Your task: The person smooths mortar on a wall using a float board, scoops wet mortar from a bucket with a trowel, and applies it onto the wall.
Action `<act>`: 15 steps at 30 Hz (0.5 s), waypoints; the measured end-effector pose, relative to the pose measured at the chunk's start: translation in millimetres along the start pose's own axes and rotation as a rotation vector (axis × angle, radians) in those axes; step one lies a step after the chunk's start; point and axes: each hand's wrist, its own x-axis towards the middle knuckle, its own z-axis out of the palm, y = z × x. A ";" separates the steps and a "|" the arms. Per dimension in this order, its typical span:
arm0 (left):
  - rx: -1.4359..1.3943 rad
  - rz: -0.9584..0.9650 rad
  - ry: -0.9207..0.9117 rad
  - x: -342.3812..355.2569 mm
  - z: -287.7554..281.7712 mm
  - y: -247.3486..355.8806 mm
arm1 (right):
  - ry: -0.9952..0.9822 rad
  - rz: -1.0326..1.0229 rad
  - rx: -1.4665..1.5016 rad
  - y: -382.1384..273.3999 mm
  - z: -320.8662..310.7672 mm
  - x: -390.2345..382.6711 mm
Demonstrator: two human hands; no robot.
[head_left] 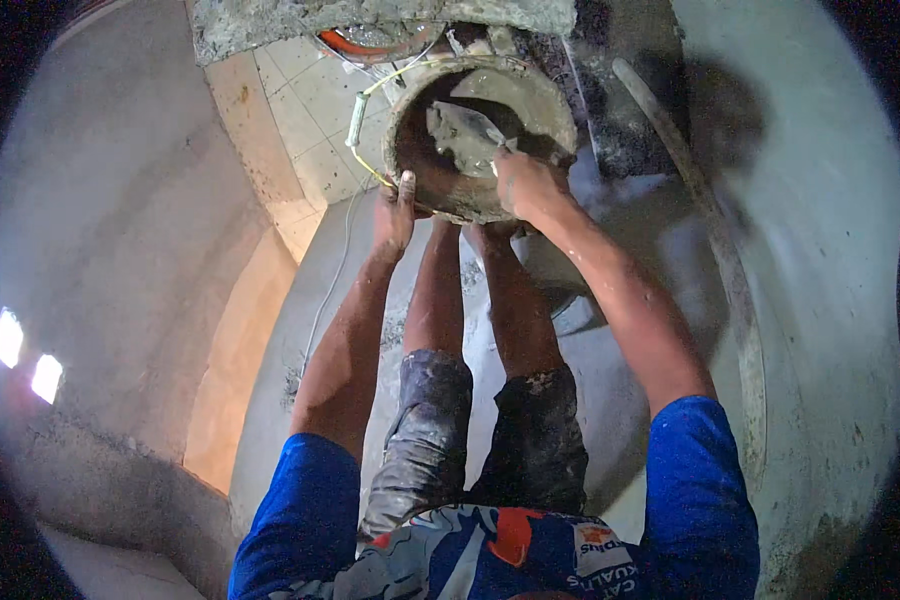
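Note:
A round, mortar-crusted bucket [561, 97] stands in front of my legs with wet grey mortar [452, 148] inside. My left hand [396, 214] grips its near left rim, thumb on top and the other fingers mostly hidden. In my right hand [530, 186] is a trowel [478, 122], held by its handle over the near right side of the bucket. Its blade reaches left into the bucket, smeared with mortar. The bucket's wire handle, with a pale grip [357, 120], hangs out to the left.
Beyond the bucket, another orange-rimmed container [380, 42] sits partly under a rough concrete ledge [380, 16]. A long pale pipe or hose [705, 195] curves down the right. A thin cable [338, 265] runs along the floor on the left, near pale tiles [295, 120].

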 end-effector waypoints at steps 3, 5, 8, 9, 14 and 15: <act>-0.009 0.025 0.016 1.7 -0.9 5.1 | 0.163 -0.003 0.081 10.4 -8.9 -42.1; -0.008 0.022 0.023 5.3 -11.5 2.2 | 0.160 0.124 0.103 15.8 -5.4 -64.0; -0.041 0.042 0.025 18.3 -30.6 -11.4 | 0.161 0.224 0.338 8.9 -9.9 -50.2; -0.020 -0.012 -0.029 30.1 -26.3 -20.8 | 0.076 0.285 0.283 19.8 -1.5 -19.8; 0.046 -0.125 -0.090 41.7 -28.7 -33.8 | 0.275 0.346 0.556 -3.2 54.0 14.3; 0.147 -0.127 -0.072 44.4 -40.3 -30.6 | 0.198 0.264 0.455 -15.4 46.6 14.2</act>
